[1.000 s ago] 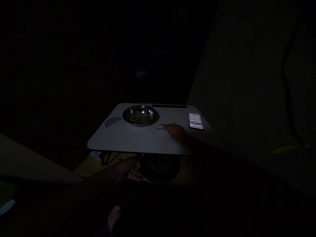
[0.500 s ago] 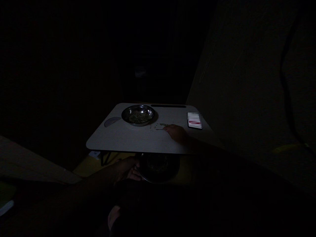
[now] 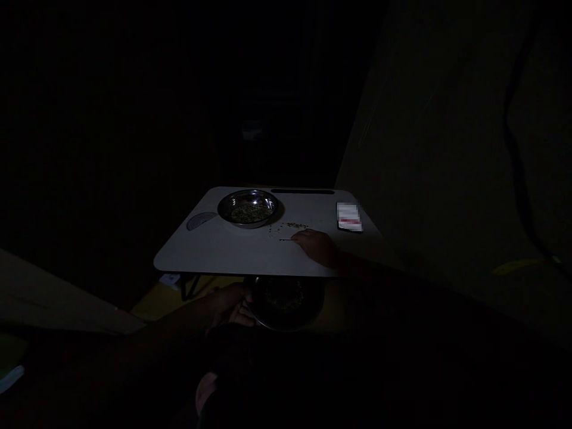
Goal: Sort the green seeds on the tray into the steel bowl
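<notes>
The scene is very dark. A steel bowl [image 3: 248,208] with small greenish grains stands at the back of a small white lap table [image 3: 223,250]. Several loose grains [image 3: 292,227] lie scattered on the tabletop to its right. My right hand [image 3: 316,246] rests on the table with its fingertips down at the near edge of those grains; the fingers look curled. Below the table's front edge, my left hand [image 3: 230,304] grips the rim of a second dark steel plate [image 3: 286,301] holding more grains.
A phone [image 3: 349,216] with a lit screen lies at the table's right back corner. A slot [image 3: 302,191] runs along the back edge and a round recess [image 3: 201,221] sits at the left. A wall rises close on the right.
My right hand has slid a little toward me and to the left across the table, dragging some grains along. The left hand and its plate stay in place.
</notes>
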### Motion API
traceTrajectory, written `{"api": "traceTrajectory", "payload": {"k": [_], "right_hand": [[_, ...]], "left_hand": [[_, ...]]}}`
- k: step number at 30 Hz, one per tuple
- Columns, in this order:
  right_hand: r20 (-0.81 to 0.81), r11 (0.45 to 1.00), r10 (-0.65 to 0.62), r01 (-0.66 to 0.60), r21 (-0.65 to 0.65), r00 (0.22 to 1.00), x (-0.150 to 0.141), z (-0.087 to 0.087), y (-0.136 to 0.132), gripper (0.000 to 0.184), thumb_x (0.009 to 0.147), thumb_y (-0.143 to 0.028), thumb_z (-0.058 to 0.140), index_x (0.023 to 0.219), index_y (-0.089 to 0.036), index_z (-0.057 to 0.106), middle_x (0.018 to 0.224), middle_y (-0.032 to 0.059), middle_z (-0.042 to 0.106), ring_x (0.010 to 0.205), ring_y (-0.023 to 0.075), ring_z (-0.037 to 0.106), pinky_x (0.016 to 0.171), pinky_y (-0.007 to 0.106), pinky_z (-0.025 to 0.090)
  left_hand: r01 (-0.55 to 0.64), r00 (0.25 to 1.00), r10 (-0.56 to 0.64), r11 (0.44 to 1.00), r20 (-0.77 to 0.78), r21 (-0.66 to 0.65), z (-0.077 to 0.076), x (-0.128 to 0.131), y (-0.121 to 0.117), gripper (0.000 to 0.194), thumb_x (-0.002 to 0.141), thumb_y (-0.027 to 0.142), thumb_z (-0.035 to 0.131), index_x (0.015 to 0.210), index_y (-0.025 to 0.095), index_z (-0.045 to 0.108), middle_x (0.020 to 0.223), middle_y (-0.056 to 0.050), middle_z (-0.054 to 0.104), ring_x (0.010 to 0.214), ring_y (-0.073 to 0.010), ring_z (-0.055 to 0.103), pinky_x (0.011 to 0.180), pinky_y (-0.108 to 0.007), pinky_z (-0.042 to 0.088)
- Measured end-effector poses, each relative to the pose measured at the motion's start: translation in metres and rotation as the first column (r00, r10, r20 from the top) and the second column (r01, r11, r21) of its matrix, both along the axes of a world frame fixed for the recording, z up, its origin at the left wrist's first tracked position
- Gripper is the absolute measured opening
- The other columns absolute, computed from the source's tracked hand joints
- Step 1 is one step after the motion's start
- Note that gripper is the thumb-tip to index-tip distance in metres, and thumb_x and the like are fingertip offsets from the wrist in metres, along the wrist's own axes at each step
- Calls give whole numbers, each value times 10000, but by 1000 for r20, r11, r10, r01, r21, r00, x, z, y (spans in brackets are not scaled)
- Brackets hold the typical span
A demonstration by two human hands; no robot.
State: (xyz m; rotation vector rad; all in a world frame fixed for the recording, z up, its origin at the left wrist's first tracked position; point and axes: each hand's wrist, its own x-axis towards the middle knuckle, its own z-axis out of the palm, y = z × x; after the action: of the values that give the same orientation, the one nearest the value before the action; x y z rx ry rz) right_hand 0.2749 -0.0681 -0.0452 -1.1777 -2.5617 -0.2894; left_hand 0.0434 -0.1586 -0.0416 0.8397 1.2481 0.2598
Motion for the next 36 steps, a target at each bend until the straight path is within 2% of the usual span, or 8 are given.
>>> {"api": "traceTrajectory", "payload": {"k": [26,36], "right_hand": [[-19,980,191,-191,-62,981,-10,14,-44,244,738,-161,322,921,-161,483,871,37,533,823,128,428,678,258,346],[-32,947,304,-306,-94,952,-15,20,-69,233,740,-175,329,913,-153,484,865,50,531,807,126,427,668,257,338]], "left_hand": [[-21,999,22,999,40,-32,-4,0,1,107,507,179,405,597,152,456,500,-28,573,530,-154,564,515,-238,420],[-24,1000,25,999,15,-28,10,7,-4,104,509,197,409,589,149,456,491,-35,572,541,-153,561,569,-252,414]]}}
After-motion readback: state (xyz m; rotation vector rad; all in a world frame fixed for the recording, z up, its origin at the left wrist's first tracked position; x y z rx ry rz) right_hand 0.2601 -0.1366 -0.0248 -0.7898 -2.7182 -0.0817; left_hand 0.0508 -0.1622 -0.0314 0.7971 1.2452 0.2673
